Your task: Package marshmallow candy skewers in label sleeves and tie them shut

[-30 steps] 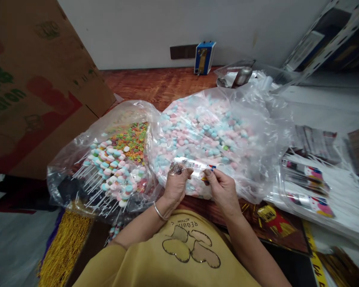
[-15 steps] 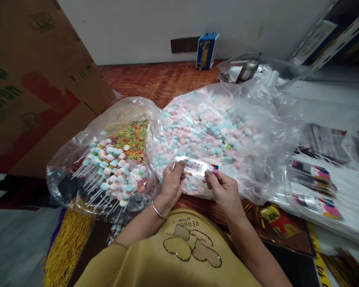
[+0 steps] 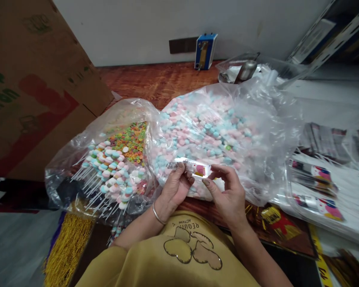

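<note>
Over the front of the large bag, a small clear plastic sleeve [image 3: 194,168] with coloured print lies between my two hands. My left hand [image 3: 176,185] is closed on its left part, thumb on top. At its right end, the thumb and forefinger of my right hand [image 3: 225,185] rest on either edge. Beneath and behind is the large clear bag [image 3: 206,127] of pink, blue and white marshmallows. To the left, marshmallow sticks [image 3: 110,167] lie in an open clear bag [image 3: 66,159], beside coloured cereal rings [image 3: 133,137].
A tall cardboard box [image 3: 38,87] stands at left. On the wooden table [image 3: 131,81], a blue device [image 3: 205,52] is against the wall. More printed sleeves [image 3: 317,205] and white sticks [image 3: 351,199] lie at right. Gold fringe [image 3: 68,247] hangs at lower left.
The sleeve has turned and moved slightly left. My left fingers have opened out beneath it, and my right forefinger has risen to its upper edge, away from the thumb.
</note>
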Demonstrator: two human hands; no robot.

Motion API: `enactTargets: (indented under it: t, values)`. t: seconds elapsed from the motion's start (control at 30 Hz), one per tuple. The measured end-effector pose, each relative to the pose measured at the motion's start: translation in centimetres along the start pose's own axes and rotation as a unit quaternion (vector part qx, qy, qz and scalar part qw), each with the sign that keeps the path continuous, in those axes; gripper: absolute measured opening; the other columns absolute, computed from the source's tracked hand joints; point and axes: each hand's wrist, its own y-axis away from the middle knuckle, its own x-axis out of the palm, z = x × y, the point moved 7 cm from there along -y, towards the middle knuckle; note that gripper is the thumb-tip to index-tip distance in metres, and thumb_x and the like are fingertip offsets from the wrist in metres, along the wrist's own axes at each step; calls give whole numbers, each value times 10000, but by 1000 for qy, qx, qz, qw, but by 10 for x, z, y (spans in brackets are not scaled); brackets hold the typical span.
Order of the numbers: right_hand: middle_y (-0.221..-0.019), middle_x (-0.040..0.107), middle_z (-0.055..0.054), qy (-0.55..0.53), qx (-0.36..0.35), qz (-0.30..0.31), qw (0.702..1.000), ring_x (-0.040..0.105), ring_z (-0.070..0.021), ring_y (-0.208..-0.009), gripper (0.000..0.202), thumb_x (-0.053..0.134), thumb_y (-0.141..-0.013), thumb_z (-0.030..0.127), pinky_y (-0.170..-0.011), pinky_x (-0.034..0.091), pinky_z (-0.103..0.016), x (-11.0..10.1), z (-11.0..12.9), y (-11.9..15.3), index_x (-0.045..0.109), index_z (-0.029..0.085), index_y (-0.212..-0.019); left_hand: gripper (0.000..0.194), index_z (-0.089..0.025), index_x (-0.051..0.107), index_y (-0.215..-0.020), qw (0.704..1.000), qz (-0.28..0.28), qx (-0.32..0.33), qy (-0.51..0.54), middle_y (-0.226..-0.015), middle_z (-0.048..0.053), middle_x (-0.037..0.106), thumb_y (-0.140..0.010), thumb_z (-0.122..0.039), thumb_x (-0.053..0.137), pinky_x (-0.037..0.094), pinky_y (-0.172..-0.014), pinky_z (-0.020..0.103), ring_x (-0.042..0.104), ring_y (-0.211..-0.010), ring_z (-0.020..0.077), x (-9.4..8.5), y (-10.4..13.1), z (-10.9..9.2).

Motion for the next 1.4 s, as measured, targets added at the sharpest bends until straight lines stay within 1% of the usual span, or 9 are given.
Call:
enactTargets:
  t: [0.17, 0.3, 0.5, 0.6, 0.73, 0.83, 1.0, 1.23, 1.4]
  values:
    - [-1144, 637, -81, 55, -116, -23, 991, 634, -249, -1081, 220, 702, -933, 282, -971, 536, -459, -1, 27, 4, 655, 264, -1147, 447, -165, 645, -776, 1000, -3, -5, 6, -659, -61, 576, -578, -367, 990, 459, -576, 198, 528, -589, 63, -2, -2, 1]
    - [-1244, 633, -105, 59, -116, 32, 991, 617, -264, -1212, 164, 676, -948, 272, -1024, 534, -460, 15, 27, 1, 678, 248, -1110, 461, -150, 651, -766, 1000, 16, -5, -10, -671, -46, 599, -562, -381, 994, 462, -592, 204, 538, -612, 71, 2, -1, 6]
    - [-1199, 694, -102, 92, -110, 57, 988, 656, -265, -1156, 102, 614, -997, 286, -962, 538, -460, 22, 22, -2, 693, 238, -1043, 502, -143, 622, -726, 1000, 8, 16, -17, -642, -53, 570, -511, -371, 1014, 452, -587, 183, 506, -583, 53, 6, 4, 0]
    - [-1164, 708, -97, 123, -142, 70, 980, 658, -285, -1130, 105, 637, -987, 328, -968, 517, -493, 24, 36, -4, 700, 250, -1017, 520, -145, 597, -697, 999, 9, 34, -4, -632, -53, 553, -499, -379, 1017, 428, -553, 174, 480, -562, 45, 5, 10, -19]
    - [-1147, 700, -100, 72, -172, 107, 977, 670, -281, -1101, 103, 614, -993, 328, -929, 540, -459, 42, 61, -15, 693, 263, -994, 504, -158, 595, -687, 992, -33, 121, 29, -633, -53, 546, -503, -359, 1018, 417, -510, 188, 458, -540, 49, -21, 31, -79]
    - [-1094, 711, -88, 32, -192, 168, 966, 692, -252, -1041, 88, 611, -985, 293, -854, 560, -391, 81, 72, -24, 689, 253, -996, 471, -170, 585, -697, 971, -61, 222, 70, -643, -64, 530, -552, -328, 1005, 422, -506, 176, 453, -538, 44, -55, 66, -136]
    - [-1046, 743, -75, 9, -210, 297, 931, 695, -229, -985, 161, 554, -996, 279, -863, 536, -367, 175, 80, -32, 699, 237, -1053, 461, -176, 540, -678, 910, -22, 398, 118, -646, -64, 517, -618, -300, 979, 438, -506, 163, 488, -570, 56, -108, 135, -210]
    - [-1008, 737, -86, 117, -244, 471, 839, 686, -208, -911, 217, 498, -1015, 248, -795, 486, -302, 302, 113, 1, 709, 202, -997, 409, -175, 587, -714, 875, -42, 450, 175, -677, -70, 574, -615, -246, 978, 451, -531, 157, 507, -576, 49, -166, 165, -232]
    - [-997, 787, -118, 290, -241, 553, 743, 741, -252, -914, 333, 384, -1065, 282, -758, 490, -316, 374, 117, 39, 607, 197, -1297, 376, -181, 588, -724, 876, -36, 452, 162, -686, -59, 562, -678, -286, 947, 448, -552, 172, 495, -598, 64, -178, 164, -237]
